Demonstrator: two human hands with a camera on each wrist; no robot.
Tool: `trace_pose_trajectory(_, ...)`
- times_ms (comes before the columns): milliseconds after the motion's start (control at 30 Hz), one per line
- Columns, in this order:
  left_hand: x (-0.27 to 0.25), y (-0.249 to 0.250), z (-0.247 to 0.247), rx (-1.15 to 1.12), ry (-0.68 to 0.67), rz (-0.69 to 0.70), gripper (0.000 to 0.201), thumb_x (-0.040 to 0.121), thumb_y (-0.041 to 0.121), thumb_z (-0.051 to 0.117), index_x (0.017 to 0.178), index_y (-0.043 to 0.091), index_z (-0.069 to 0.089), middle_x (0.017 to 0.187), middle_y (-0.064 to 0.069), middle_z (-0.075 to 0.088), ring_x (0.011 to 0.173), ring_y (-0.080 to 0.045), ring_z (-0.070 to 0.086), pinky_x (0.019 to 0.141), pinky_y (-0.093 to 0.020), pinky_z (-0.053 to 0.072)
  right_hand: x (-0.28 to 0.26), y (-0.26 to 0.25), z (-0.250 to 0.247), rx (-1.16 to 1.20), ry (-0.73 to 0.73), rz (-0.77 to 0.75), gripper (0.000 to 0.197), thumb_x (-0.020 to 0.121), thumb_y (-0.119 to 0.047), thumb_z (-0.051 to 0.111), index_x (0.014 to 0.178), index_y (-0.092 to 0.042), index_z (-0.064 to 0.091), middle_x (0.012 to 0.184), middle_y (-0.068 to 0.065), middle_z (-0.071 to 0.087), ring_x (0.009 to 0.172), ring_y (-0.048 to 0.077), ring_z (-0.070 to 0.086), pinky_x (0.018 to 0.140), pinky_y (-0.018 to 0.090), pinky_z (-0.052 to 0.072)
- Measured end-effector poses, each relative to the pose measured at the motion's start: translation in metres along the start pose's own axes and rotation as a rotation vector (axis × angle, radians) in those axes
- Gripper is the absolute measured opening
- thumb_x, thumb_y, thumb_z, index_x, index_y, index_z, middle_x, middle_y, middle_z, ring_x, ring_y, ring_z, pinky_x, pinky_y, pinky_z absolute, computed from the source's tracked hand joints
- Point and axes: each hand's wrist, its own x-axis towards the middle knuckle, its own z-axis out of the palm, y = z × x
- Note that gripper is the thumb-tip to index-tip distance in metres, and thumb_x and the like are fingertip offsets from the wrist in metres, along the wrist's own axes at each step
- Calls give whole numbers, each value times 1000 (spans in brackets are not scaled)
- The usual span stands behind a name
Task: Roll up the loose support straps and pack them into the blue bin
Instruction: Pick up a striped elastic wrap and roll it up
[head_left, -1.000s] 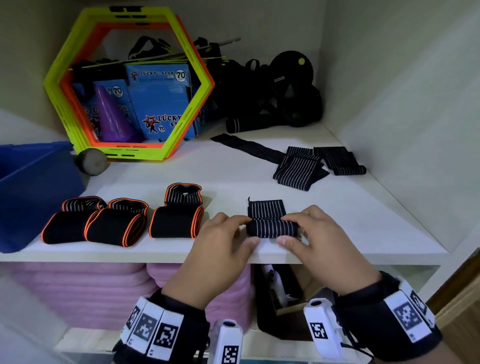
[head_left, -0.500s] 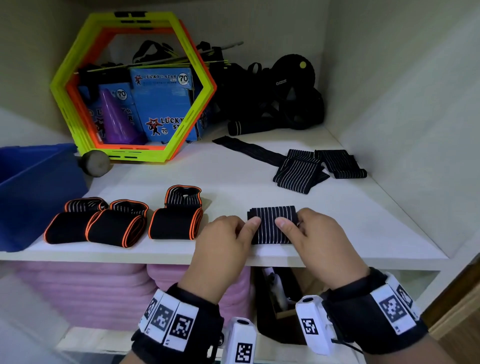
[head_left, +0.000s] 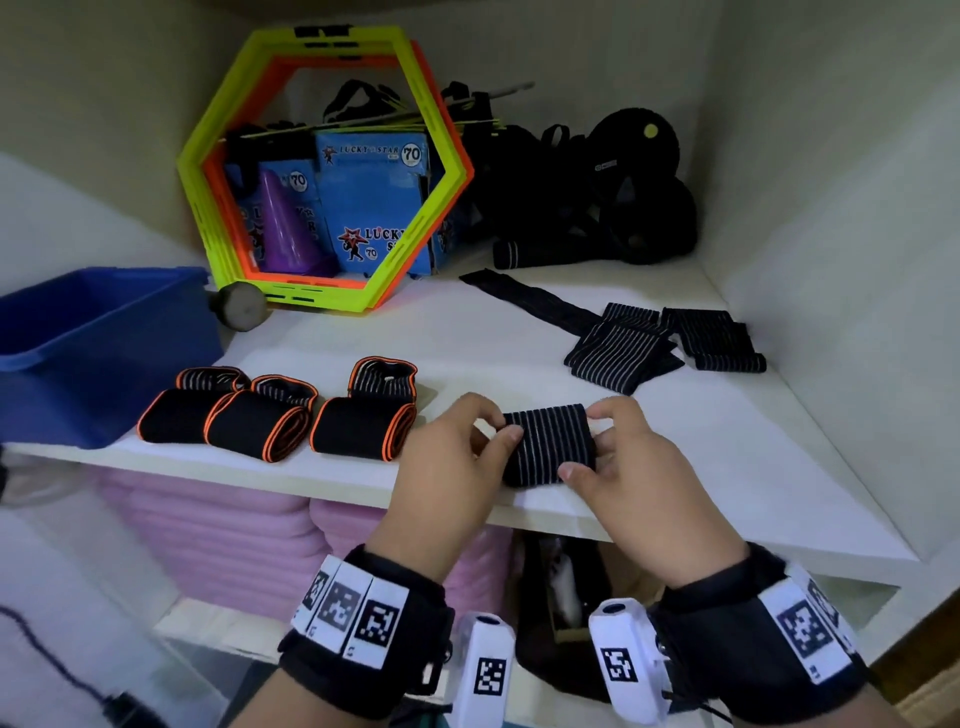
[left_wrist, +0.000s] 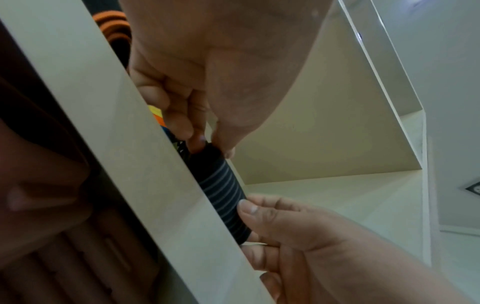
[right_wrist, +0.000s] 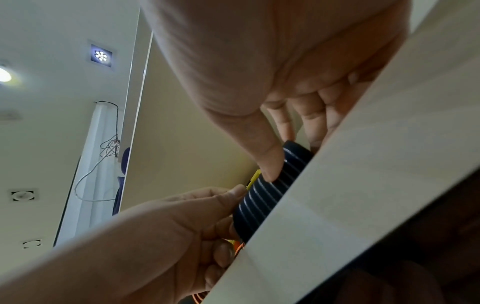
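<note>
A black strap with thin white stripes (head_left: 549, 446) sits rolled up near the front edge of the white shelf (head_left: 675, 467). My left hand (head_left: 457, 452) pinches its left end between thumb and fingers. My right hand (head_left: 623, 457) pinches its right end the same way. The roll (left_wrist: 226, 193) shows between both hands in the left wrist view, and the same roll (right_wrist: 270, 195) lies against the shelf edge in the right wrist view. The blue bin (head_left: 88, 353) stands at the shelf's left end. Loose striped straps (head_left: 654, 343) lie unrolled at the back right.
Three rolled black straps with orange trim (head_left: 275, 415) lie in a row between the bin and my hands. A yellow and orange hexagon frame (head_left: 322, 171) leans at the back with blue boxes and a purple cone (head_left: 285, 228) behind it. Black gear (head_left: 597, 192) fills the back corner.
The flat tail of the striped strap has been rolled in, so the strap is now a full roll. Both hands shifted from pressing on it to pinching its ends.
</note>
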Motion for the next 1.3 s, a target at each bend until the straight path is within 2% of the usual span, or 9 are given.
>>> trace_pose_trajectory(233,-17,5,0,166,-30,97,33,88,50,66,111,27,72,79,11,65,72,-1,59,69,-19,47,2,14,-7,-139,-154,-157,81,75,-40,78,145,-27,37,130,-3,58,117,15,57,99,33,47)
trace_pose_trajectory(400,-25,6,-8,210,-181,82,54,70,47,84,118,30,66,92,10,59,82,-1,55,72,-17,42,3,20,-13,-134,-192,-239,36,85,-54,61,106,-25,60,95,-10,62,87,9,59,71,24,44)
trace_pose_trajectory(533,-26,11,-9,182,-151,10,24,86,45,71,97,25,66,87,4,58,78,-5,54,66,-20,36,3,15,-18,-58,-163,-194,40,91,-62,47,82,-24,56,86,-4,52,75,8,53,64,22,40)
trace_pose_trajectory(633,-27,19,-4,187,-175,-23,31,91,49,63,85,18,59,85,-1,56,75,-13,54,64,-26,38,6,13,-21,-7,-143,-145,40,92,-59,50,70,-26,49,85,-3,51,71,6,51,60,20,34)
trace_pose_trajectory(800,-18,26,-4,61,-195,-78,46,96,51,56,72,12,55,69,-1,56,61,-13,50,60,-31,41,12,-4,-42,322,-254,-7,18,90,-42,67,103,-31,60,79,7,68,54,9,63,54,20,50)
trace_pose_trajectory(900,-6,29,-20,-44,-139,-105,54,97,53,53,67,8,51,58,5,45,53,-10,42,56,-30,36,25,-27,-49,379,-307,-8,28,88,-33,71,113,-33,59,71,2,70,57,16,67,61,29,56)
trace_pose_trajectory(1000,13,26,-54,-52,-69,-101,52,96,56,52,73,9,58,60,5,54,55,-10,48,56,-27,39,52,-63,-42,429,-340,-27,20,85,-21,74,102,-14,66,86,19,72,66,28,68,65,45,59)
trace_pose_trajectory(1133,33,-10,-125,118,144,-56,27,99,45,51,91,25,66,83,10,68,79,-3,61,70,-27,47,100,-117,-12,383,-382,-26,24,84,-16,75,95,-1,60,82,24,67,60,27,65,59,39,57)
trace_pose_trajectory(1300,48,-110,-212,516,279,-94,18,98,29,53,103,24,70,98,1,60,96,-23,58,85,-39,47,156,-189,49,196,-523,-29,18,82,-20,74,74,-15,59,68,6,64,57,16,63,57,27,50)
